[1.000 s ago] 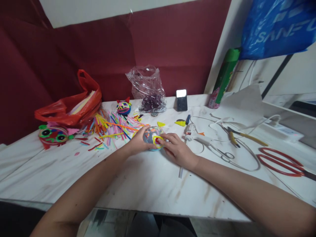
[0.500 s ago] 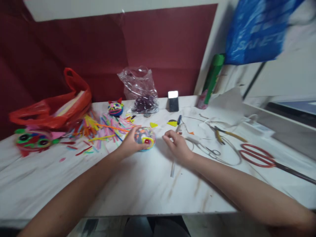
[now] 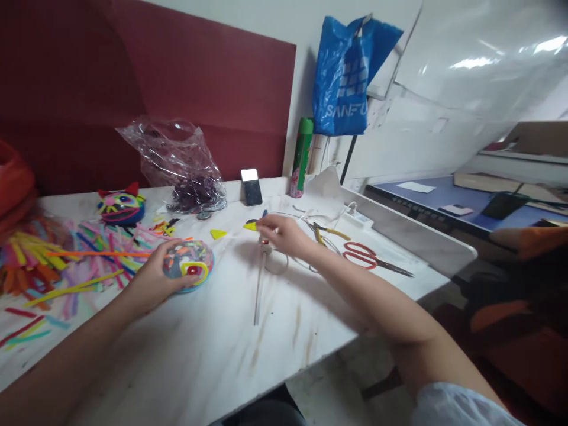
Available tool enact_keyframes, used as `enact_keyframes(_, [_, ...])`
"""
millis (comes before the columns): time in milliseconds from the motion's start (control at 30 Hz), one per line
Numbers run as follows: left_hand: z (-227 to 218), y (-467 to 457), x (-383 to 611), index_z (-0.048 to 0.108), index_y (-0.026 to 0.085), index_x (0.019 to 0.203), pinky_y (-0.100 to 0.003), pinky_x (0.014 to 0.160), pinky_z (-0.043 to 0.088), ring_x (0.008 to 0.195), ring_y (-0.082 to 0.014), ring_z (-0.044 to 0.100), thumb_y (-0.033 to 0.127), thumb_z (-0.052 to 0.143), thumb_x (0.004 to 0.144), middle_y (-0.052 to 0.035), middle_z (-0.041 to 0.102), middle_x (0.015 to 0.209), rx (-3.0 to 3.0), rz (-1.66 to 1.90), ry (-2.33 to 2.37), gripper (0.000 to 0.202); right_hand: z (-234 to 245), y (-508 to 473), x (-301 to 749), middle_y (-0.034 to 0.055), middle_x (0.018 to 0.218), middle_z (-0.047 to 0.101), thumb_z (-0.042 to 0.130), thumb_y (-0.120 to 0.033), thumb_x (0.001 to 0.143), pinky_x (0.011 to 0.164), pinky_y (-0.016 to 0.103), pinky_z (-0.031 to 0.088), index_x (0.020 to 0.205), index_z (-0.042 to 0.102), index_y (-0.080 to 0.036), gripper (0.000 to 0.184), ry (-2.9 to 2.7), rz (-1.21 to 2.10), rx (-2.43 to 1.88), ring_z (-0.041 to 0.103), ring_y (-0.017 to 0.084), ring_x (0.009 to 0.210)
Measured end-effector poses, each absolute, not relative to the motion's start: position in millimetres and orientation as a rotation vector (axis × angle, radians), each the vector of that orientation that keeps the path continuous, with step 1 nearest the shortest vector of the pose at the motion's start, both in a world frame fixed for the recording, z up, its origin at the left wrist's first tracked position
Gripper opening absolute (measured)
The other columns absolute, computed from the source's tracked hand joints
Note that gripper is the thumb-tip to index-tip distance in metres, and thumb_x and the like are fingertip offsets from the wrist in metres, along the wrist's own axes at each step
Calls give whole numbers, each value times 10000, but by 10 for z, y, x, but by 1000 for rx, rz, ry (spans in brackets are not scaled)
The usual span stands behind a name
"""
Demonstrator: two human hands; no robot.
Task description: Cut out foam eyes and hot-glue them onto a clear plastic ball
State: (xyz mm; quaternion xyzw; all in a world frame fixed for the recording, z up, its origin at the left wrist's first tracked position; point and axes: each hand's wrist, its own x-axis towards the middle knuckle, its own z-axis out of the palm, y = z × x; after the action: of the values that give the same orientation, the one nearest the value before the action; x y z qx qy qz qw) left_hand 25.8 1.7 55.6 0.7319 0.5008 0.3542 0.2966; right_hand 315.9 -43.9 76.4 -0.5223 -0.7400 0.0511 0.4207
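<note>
— Yellow, that scrap (image 3: pixel 249 226): is my right hand (image 3: pixel 284 235) pinching it?
— I cannot tell; its fingers curl right at it. My left hand (image 3: pixel 153 281) cups the ball (image 3: pixel 189 266) under its fingertips. I'd grip firmly.

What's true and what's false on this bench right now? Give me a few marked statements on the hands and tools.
1. The left hand has its grip around the decorated ball. True.
2. The right hand holds the red scissors. False: the scissors lie untouched on the table, to the right of that hand.
3. The phone lies flat in the middle of the table. False: it stands upright at the table's back edge.
4. A blue bag hangs above the green can. True.
</note>
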Motion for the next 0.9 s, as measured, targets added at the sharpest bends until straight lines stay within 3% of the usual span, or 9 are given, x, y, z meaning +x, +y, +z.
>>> enact_keyframes(133, [517,54,248,449,238,1258,-380,869,523,1036,-277,624,421,791,534,-60,608,1197,2020,856,1306,820,887,-461,3758,45,727,701,479,-269,872,614,242,474,843,651,-147,213,-1525,34,-1758,635,144,647])
enact_keyframes(267, [444,111,212,440,227,1286,-391,906,509,1073,-285,605,474,784,530,-81,580,1224,2086,860,1281,867,782,-520,3988,64,594,641,394,-381,915,494,252,405,735,625,-123,390,-1540,-18,-1887,555,146,506])
enact_keyframes(433, [444,70,215,426,229,1306,-398,948,480,1121,-290,577,481,781,548,-90,535,1276,2119,853,1316,874,484,-459,3668,83,865,715,591,-249,793,718,275,468,853,676,-169,131,-1865,-37,-1894,627,195,817])
enact_keyframes(500, [448,36,225,430,218,1304,-396,964,469,1147,-292,561,459,786,550,-102,510,1305,2118,871,1276,868,371,-408,3505,120,874,709,658,-213,724,771,315,466,810,678,-165,100,-1954,-64,-1933,607,250,920])
enact_keyframes(600, [420,15,228,444,217,1295,-415,1001,441,1187,-303,530,411,799,536,-111,477,1333,2119,895,1224,860,241,-363,3358,175,813,682,658,-143,685,722,365,470,714,645,-151,33,-2007,-108,-2025,588,315,921])
enact_keyframes(700, [358,44,206,468,221,1291,-436,1033,410,1214,-315,502,413,811,526,-109,485,1312,2155,938,1186,861,178,-360,3356,192,847,660,594,-111,716,703,375,466,757,626,-146,63,-2012,-173,-2072,578,325,928])
enact_keyframes(900, [293,52,188,407,228,1354,-427,1043,395,1246,-327,458,473,802,533,-120,431,1351,2232,873,1218,943,319,-461,3507,139,862,656,520,-179,759,706,382,489,852,610,-163,131,-1988,-320,-1772,603,288,843])
